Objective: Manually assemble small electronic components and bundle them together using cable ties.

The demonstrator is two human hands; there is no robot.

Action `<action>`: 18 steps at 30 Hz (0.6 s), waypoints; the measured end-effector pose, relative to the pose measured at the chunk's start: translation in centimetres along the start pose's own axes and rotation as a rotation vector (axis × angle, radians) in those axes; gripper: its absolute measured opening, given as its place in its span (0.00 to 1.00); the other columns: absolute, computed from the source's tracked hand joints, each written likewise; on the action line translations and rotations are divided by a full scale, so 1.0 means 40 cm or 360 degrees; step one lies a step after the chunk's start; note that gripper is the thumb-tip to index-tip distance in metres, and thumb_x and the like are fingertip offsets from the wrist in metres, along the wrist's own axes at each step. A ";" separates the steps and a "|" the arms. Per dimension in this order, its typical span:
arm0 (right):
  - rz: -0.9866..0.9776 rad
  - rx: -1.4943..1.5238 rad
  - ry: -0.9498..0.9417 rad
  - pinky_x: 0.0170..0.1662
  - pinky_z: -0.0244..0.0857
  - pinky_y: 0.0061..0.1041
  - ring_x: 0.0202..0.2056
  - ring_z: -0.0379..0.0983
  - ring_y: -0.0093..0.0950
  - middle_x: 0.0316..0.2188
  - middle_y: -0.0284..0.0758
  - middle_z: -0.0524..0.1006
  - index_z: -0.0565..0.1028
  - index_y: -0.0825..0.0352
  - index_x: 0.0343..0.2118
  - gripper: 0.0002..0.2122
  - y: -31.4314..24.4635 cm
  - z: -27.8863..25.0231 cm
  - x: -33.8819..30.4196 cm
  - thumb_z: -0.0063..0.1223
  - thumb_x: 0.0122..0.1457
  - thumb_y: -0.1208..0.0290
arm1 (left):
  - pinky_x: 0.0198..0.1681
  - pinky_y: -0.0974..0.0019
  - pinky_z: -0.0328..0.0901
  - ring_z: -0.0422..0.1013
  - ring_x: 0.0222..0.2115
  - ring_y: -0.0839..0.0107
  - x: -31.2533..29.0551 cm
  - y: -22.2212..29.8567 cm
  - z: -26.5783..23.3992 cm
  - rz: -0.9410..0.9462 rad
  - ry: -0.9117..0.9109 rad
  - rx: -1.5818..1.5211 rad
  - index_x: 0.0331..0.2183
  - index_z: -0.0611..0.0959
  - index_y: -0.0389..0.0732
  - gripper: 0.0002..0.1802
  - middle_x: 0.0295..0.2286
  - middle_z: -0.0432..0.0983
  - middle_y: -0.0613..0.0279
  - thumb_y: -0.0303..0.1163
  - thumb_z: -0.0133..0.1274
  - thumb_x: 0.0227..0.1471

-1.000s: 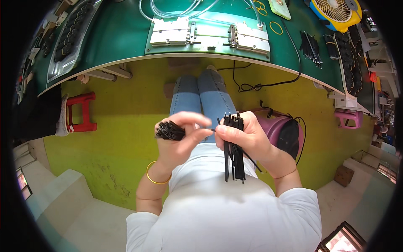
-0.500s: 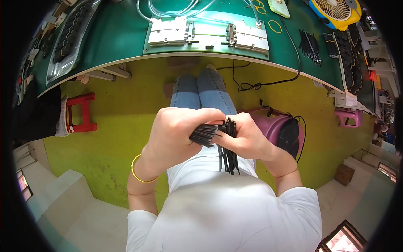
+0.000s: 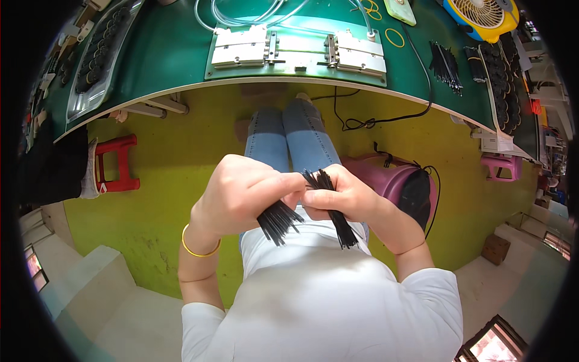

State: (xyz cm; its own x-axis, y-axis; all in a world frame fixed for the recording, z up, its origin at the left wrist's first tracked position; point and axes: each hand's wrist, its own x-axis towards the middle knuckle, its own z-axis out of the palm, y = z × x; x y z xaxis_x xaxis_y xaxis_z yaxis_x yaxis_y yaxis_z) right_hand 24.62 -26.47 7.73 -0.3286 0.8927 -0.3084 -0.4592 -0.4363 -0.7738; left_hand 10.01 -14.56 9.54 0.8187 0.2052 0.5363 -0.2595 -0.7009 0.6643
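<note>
Above my lap, my left hand (image 3: pixel 241 188) is closed round a bundle of thin black strips (image 3: pixel 278 223), whose ends fan out below the fingers toward my body. My right hand (image 3: pixel 345 196) grips a second bundle of similar black strips (image 3: pixel 341 229) between thumb and fingers. That bundle sticks out above the thumb and hangs down below it. The fingertips of both hands meet or nearly meet; whether they touch I cannot tell. The strips look like cut wires or cable ties, and their exact kind is unclear.
A green-topped bench (image 3: pixel 163 54) carries a metal fixture (image 3: pixel 301 57) with clear tubes. More black strips (image 3: pixel 445 67) lie at right, near a yellow-and-blue fan (image 3: pixel 482 17). A clear tray (image 3: pixel 102 66) of black parts is at left. A red stool (image 3: pixel 119 163) and pink appliance (image 3: pixel 386 181) stand below.
My left hand has turned, so its bundle now points down instead of sideways. The right-hand bundle has tilted, its lower end swinging right. Both hands remain close together.
</note>
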 end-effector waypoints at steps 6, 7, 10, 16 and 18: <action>0.0009 0.0687 -0.0008 0.15 0.45 0.15 0.13 0.53 0.14 0.11 0.28 0.62 0.64 0.66 0.16 0.15 0.012 0.009 0.002 0.44 0.56 0.65 | 0.10 0.76 0.48 0.52 0.06 0.76 -0.026 0.001 0.012 0.0155 0.0111 0.0282 0.20 0.75 0.38 0.10 0.09 0.57 0.68 0.21 0.56 0.26; 0.0064 0.0869 -0.0014 0.15 0.45 0.15 0.13 0.53 0.14 0.11 0.28 0.62 0.65 0.67 0.16 0.15 0.008 0.012 0.002 0.43 0.56 0.65 | 0.11 0.76 0.48 0.53 0.07 0.77 -0.029 0.002 0.014 0.0150 0.0117 0.0334 0.20 0.75 0.38 0.10 0.09 0.57 0.68 0.21 0.57 0.26; 0.0027 0.0842 0.0113 0.15 0.46 0.16 0.12 0.53 0.14 0.10 0.29 0.63 0.67 0.68 0.17 0.14 0.004 0.023 -0.004 0.44 0.56 0.66 | 0.12 0.77 0.49 0.54 0.08 0.77 -0.041 0.010 0.028 0.0136 0.0125 0.0434 0.20 0.75 0.37 0.10 0.09 0.58 0.67 0.20 0.58 0.28; -0.0489 -0.0435 0.0566 0.15 0.50 0.15 0.11 0.58 0.16 0.09 0.31 0.66 0.72 0.73 0.19 0.10 -0.007 0.048 -0.019 0.46 0.53 0.74 | 0.17 0.80 0.53 0.58 0.14 0.84 -0.059 0.036 0.057 -0.0747 0.0506 -0.0566 0.23 0.75 0.35 0.08 0.13 0.64 0.70 0.16 0.56 0.35; -0.0549 -0.0506 0.0559 0.15 0.51 0.15 0.11 0.59 0.16 0.08 0.30 0.66 0.73 0.73 0.19 0.09 -0.009 0.046 -0.022 0.47 0.52 0.75 | 0.19 0.81 0.53 0.59 0.15 0.85 -0.061 0.038 0.059 -0.0939 0.0508 -0.0815 0.23 0.75 0.35 0.07 0.13 0.65 0.71 0.16 0.55 0.36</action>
State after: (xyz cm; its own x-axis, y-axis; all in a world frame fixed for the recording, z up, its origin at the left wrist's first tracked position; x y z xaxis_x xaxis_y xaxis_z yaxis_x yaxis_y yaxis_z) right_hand 23.54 -27.29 9.29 0.1142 0.9847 -0.1320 -0.2033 -0.1069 -0.9733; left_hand 8.84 -17.74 8.00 0.7288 0.6777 0.0975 -0.0980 -0.0377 0.9945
